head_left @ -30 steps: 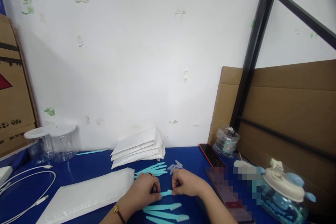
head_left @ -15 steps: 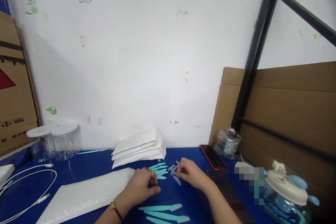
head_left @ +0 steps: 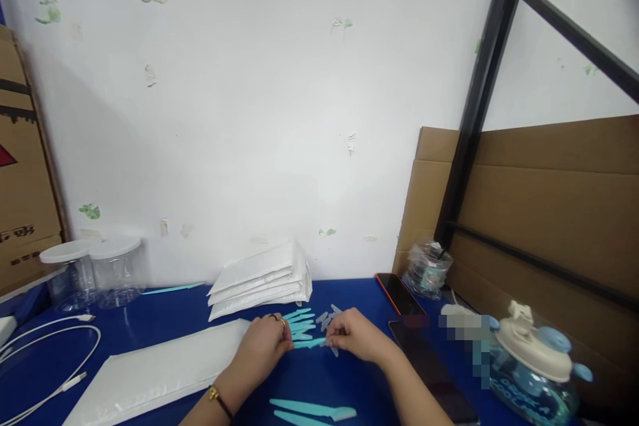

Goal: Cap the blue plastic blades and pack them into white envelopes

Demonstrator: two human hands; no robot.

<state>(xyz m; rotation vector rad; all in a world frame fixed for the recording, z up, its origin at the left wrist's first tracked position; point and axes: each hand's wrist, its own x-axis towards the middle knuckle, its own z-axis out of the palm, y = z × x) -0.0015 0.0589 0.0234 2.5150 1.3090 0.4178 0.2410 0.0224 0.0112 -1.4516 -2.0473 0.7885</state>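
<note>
My left hand (head_left: pixel 267 339) is closed on one end of a turquoise eyebrow razor (head_left: pixel 310 343), which lies level just above the table. At the razor's head end, my right hand (head_left: pixel 352 333) pinches what looks like a small clear blade cap, mostly hidden by the fingertips. Behind the held razor, several turquoise razors (head_left: pixel 299 321) lie in a fanned pile. Beside them, partly behind my right hand, are several loose clear caps (head_left: pixel 323 317). Two more razors (head_left: pixel 313 409) rest near the front edge of view.
A white padded mailer (head_left: pixel 160 373) lies left of my hands, and a stack of mailers (head_left: pixel 259 283) stands by the wall. Clear jars (head_left: pixel 117 273) and white cables (head_left: pixel 94 346) are at left. Phones (head_left: pixel 402 296), a wrapped jar (head_left: pixel 428 269) and a water bottle (head_left: pixel 534 366) are at right.
My left hand has picked up one of the front razors and lifted it beside the pile. My right hand has come from the caps to that razor's head.
</note>
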